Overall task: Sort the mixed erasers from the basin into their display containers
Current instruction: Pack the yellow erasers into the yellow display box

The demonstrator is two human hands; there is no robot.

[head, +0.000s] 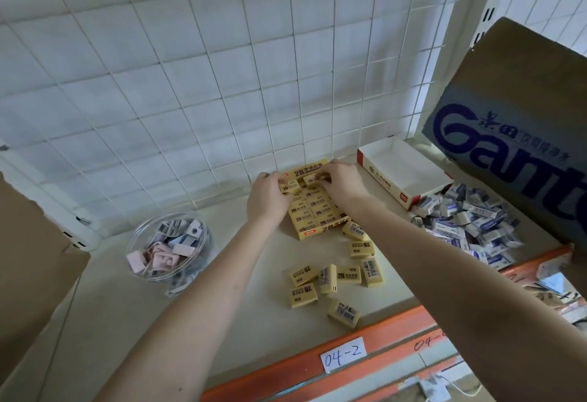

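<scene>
My right hand (341, 184) pinches a yellow 2B eraser (313, 179) over the far row of the yellow display box (306, 232). My left hand (268, 203) curls round the neighbouring eraser (289, 187) at the far left corner. The row looks tight: if I push the piece in tilted, it may wedge or lift the ones beside it. A nudge from my forearm could also knock loose pieces off the shelf (222, 290).

I count eight loose yellow erasers (303, 274) near the front edge, one yellow box, one empty white-and-red box (413, 203) and one clear jar (136, 242). The white-and-blue erasers (470, 226) lie heaped, too many to count. My hands partly hide those already boxed.
</scene>
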